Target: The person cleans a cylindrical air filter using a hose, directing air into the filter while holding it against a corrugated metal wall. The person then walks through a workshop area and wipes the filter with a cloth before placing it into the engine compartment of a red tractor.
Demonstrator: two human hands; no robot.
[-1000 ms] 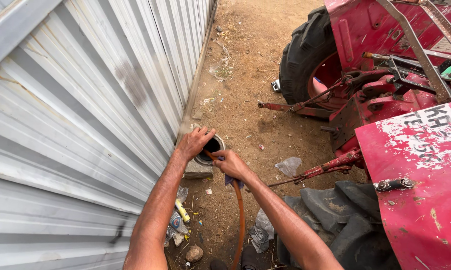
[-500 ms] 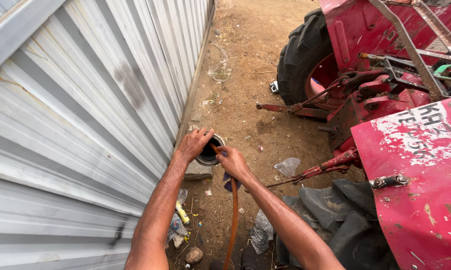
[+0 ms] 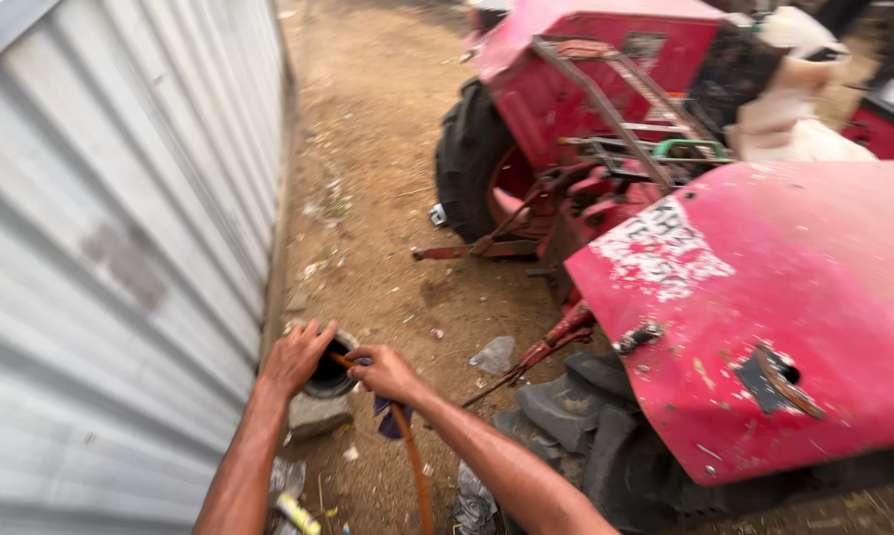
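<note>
- A corrugated metal wall (image 3: 110, 248), pale grey, fills the left side and runs away along the edge of the dirt ground (image 3: 368, 198).
- At the foot of that wall, low in the picture, lie bits of litter, among them a small yellow piece (image 3: 296, 512) beside the left forearm.
- The left hand (image 3: 293, 357) rests on the rim of a round dark opening (image 3: 328, 374), fingers curled over its near-left edge; it grips the rim rather than lying flat.
- The opening sits just beside the wall, on top of a grey stone-like block (image 3: 316, 414).
- An orange hose (image 3: 412, 466) comes up from the bottom edge between the two forearms, and its end reaches the mouth of the opening.
- The right hand (image 3: 387, 372) is closed around the hose close to that end, with a scrap of dark blue cloth (image 3: 387, 416) hanging just below the fist.
- Right of the hands, a crumpled clear plastic bottle (image 3: 494, 355) lies on the dirt, near a thin red metal rod (image 3: 541, 347).
- A worn black tyre (image 3: 576, 416) lies low under the machine.
- A red tractor (image 3: 764, 297) takes up the right side: a scuffed red mudguard in front, a large black rear wheel (image 3: 472, 163) further back, and red linkage arms reaching toward the ground.
</note>
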